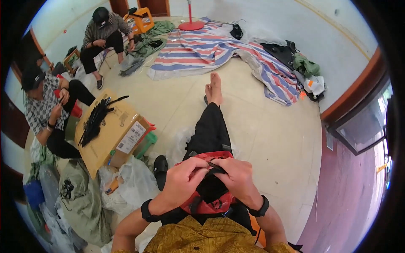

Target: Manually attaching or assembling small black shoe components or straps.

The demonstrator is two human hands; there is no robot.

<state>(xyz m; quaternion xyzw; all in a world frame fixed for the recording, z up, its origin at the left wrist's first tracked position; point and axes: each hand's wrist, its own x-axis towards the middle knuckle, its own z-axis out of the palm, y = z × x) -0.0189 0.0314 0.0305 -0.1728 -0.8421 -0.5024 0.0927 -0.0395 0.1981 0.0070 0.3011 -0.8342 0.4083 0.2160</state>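
In my lap lies a red bag (226, 200) with a black middle part. Above it, my left hand (184, 177) and my right hand (237, 173) meet, fingers pinched together. Between them runs a short black strap (216, 168), gripped at its left end by my left fingertips and at its right by my right thumb and fingers. My fingers cover most of the strap, and its far details are too small to make out. Some of the bag's red fabric shows just beyond the knuckles.
A cardboard box (122, 114) carrying a bundle of black straps (98, 122) stands at left. Clear plastic bags (137, 179) and green cloth (84, 200) lie nearer. Two people sit at far left, and a striped tarp (190, 52) covers the floor ahead.
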